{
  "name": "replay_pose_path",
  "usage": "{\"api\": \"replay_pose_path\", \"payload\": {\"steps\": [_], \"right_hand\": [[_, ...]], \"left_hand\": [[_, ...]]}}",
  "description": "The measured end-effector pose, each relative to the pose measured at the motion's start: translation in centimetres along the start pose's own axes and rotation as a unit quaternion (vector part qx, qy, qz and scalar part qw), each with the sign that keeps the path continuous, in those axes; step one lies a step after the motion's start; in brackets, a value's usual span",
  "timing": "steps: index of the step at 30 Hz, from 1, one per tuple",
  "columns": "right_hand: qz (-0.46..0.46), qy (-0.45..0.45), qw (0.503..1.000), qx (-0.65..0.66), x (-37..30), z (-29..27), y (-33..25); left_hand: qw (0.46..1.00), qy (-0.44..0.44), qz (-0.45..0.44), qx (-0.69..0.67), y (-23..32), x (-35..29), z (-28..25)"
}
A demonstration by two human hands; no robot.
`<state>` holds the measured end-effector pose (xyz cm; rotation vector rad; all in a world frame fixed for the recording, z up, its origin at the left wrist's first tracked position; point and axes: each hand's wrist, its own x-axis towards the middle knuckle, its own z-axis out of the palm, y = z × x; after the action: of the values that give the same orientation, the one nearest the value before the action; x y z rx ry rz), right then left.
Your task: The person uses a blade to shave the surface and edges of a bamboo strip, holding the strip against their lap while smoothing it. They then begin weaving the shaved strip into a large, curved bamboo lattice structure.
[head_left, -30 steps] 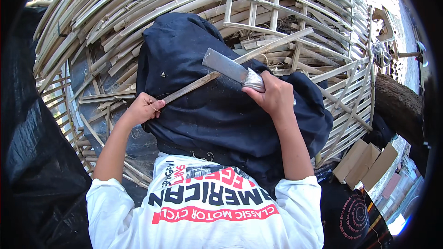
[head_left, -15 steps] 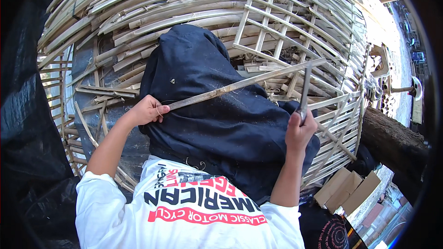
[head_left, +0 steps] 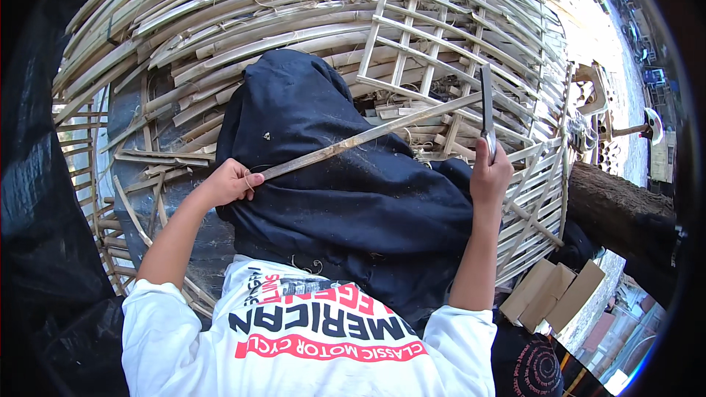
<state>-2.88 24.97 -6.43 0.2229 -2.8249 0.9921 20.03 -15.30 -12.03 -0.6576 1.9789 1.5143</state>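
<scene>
Creased black cloth (head_left: 346, 191), flecked with dust, spreads over the lap between both grips, just beyond a soft white shirt (head_left: 294, 371). Left grip (head_left: 232, 182) pinches the near end of a flat, pale wooden strip (head_left: 360, 140), which slants across the cloth. Right grip (head_left: 491, 173) is closed around a knife (head_left: 487, 106), its straight metal blade upright and seen narrow; the strip's far end overlaps it in view, touching or not I cannot tell. Crinkled black sheeting (head_left: 55, 228) hangs left of the left grip. Right of and below the right grip sits brown cardboard (head_left: 548, 294); farther right lies a rough, thick log (head_left: 614, 195). Beyond both grips, an open lattice (head_left: 406, 28) and long, curving bamboo slats (head_left: 243, 50) crowd the background.
</scene>
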Motion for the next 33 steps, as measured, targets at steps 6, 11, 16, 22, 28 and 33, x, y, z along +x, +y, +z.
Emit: {"api": "replay_pose_path", "payload": {"steps": [6, 11, 16, 22, 28, 33], "right_hand": [[-0.113, -0.136, 0.984, -0.023, -5.5, 3.9, -6.5], [-0.136, -0.165, 0.972, -0.094, -4.0, 6.6, -3.0], [0.066, 0.001, 0.997, -0.029, 2.6, 0.5, 6.8], [0.02, -0.044, 0.997, 0.053, -3.0, -0.3, 0.3], [-0.156, -0.217, 0.96, -0.077, -5.7, 5.2, -5.7], [0.004, -0.075, 0.996, -0.054, 2.3, 4.2, 1.9]], "left_hand": [[0.999, 0.039, 0.037, 0.003, -0.8, -0.5, 0.4], [0.999, 0.049, 0.02, -0.011, -0.6, -0.8, 0.7], [0.998, 0.036, 0.043, -0.001, -0.1, -0.3, 1.0], [0.998, 0.053, 0.045, -0.008, -0.7, -0.8, 0.8], [0.997, 0.056, 0.049, 0.003, -1.5, -0.6, 0.9], [0.999, 0.043, 0.023, 0.013, -0.3, -1.1, 0.6]]}}
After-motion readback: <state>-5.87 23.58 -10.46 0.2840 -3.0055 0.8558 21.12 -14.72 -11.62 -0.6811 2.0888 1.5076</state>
